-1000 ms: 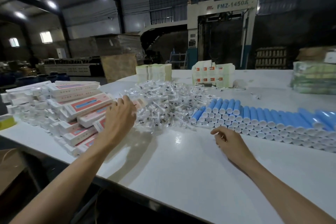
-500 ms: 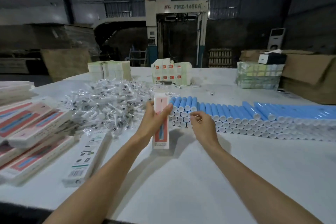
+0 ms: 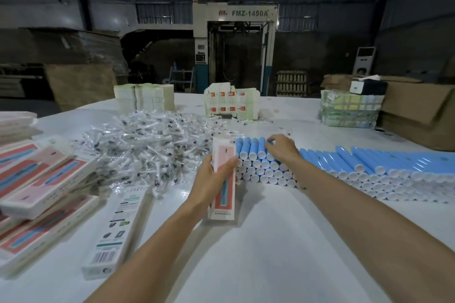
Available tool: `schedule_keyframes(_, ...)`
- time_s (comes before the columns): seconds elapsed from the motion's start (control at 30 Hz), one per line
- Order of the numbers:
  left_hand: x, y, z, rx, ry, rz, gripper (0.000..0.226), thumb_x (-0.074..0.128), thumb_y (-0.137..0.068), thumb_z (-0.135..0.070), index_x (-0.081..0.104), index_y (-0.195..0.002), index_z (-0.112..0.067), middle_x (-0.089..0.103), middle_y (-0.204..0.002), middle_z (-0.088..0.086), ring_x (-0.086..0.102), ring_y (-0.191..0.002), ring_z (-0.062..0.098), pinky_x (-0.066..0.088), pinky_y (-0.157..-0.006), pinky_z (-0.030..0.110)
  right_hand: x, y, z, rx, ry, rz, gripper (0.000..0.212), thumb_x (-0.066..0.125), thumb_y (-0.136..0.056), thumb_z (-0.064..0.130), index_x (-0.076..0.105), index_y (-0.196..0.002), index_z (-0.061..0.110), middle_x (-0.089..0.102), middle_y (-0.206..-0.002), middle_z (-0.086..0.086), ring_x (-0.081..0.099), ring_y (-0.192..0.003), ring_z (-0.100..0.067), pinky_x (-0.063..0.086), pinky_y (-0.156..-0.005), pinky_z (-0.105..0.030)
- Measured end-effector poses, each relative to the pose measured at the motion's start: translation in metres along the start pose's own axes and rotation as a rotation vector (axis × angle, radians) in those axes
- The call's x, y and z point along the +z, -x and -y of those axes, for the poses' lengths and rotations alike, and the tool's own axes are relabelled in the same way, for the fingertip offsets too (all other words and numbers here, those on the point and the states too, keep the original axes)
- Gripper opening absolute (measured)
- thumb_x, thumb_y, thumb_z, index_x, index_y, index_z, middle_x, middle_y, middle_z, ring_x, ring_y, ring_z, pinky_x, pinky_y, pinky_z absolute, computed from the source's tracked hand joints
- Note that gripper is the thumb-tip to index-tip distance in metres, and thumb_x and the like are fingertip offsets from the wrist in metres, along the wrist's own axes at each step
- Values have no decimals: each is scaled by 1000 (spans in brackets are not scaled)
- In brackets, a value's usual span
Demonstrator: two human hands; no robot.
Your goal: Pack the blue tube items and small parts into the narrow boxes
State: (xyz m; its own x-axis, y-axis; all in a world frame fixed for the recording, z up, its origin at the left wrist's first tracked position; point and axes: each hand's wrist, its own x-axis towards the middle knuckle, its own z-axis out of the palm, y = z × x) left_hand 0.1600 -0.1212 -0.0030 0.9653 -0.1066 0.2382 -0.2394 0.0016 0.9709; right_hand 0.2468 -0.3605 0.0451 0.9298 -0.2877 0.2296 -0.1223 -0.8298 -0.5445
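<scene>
My left hand (image 3: 212, 181) grips a narrow white box (image 3: 223, 181) with a red and blue print, standing it upright on the white table (image 3: 246, 253). To its right lies a long stack of blue tubes (image 3: 344, 167) with white caps facing me. My right hand (image 3: 282, 149) rests on the top row at the stack's left end, fingers curled over a tube; whether it grips one I cannot tell. A heap of small parts in clear bags (image 3: 152, 147) spreads to the left of the box. More narrow boxes (image 3: 39, 179) are piled at the far left.
One narrow box (image 3: 118, 229) lies flat with its back up near the front left. Stacks of flat cartons (image 3: 144, 97), printed cartons (image 3: 231, 102) and wrapped bundles (image 3: 349, 110) stand along the far side. A brown cardboard box (image 3: 418, 110) sits at the right.
My left hand took a narrow box from the left pile and stood it in the middle. My right hand went from the table up onto the tube stack's top row.
</scene>
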Motion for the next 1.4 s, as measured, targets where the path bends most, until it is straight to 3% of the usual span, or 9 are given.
schedule_keyframes(0.13,-7,-5,1,-56,39,-18,43,74,-93,-59,60,-122,-30,81,-95,-3,80,-81,15,61,-65,26,-14,-8,4,35,100,18,11,59,-101,18,53,-100,8,57,-96,-12,60,-96,-34,44,-72,-35)
schedule_keyframes(0.23,-4,-9,2,-99,105,8,32,73,-99,-43,56,-122,-30,80,-104,4,80,-89,22,65,-80,40,-23,-9,13,39,233,73,26,66,-96,18,43,-107,10,46,-100,-7,52,-96,-31,42,-73,-34)
schedule_keyframes(0.37,-1,-5,0,-36,105,66,32,76,-98,-39,61,-124,-29,79,-109,4,80,-95,24,63,-86,42,-28,-5,13,84,173,95,24,66,-95,13,44,-104,7,50,-103,-11,52,-92,-30,43,-69,-34)
schedule_keyframes(0.53,6,0,-8,41,10,51,35,82,-93,-41,72,-124,-28,81,-100,-9,80,-90,13,60,-76,29,-53,23,7,8,-547,-114,13,63,-98,8,63,-85,5,61,-80,-6,59,-84,-28,51,-70,-35)
schedule_keyframes(0.6,9,2,-11,75,-34,53,35,83,-92,-39,73,-124,-28,80,-102,-11,78,-92,9,59,-77,26,-71,47,14,-93,-991,-86,7,70,-98,9,73,-97,3,76,-95,-8,71,-93,-23,58,-86,-31)
schedule_keyframes(0.7,14,8,-14,109,-44,105,39,85,-88,-45,74,-123,-30,81,-106,-11,78,-97,12,61,-86,34,-86,79,28,-230,-1347,54,20,71,-98,14,73,-111,-2,78,-110,-17,75,-98,-19,59,-86,-24)
schedule_keyframes(0.97,28,20,-14,86,48,193,46,86,-85,-47,73,-123,-25,82,-108,1,80,-98,28,61,-98,55,-76,105,42,-167,-1200,45,24,75,-95,12,71,-114,-2,79,-106,-18,78,-97,-27,62,-88,-29)
schedule_keyframes(1.17,27,23,-15,87,41,227,56,86,-82,-53,70,-127,-24,80,-112,1,81,-96,30,61,-97,55,-86,105,30,-78,-1034,10,14,75,-93,8,70,-104,2,77,-107,-18,77,-83,-18,63,-78,-25)
schedule_keyframes(1.4,29,22,-14,141,-58,228,54,83,-84,-57,63,-131,-37,79,-113,-7,78,-102,20,63,-95,48,-119,105,36,-250,-568,84,17,77,-91,18,68,-105,15,78,-97,-4,69,-72,-5,52,-64,-24)
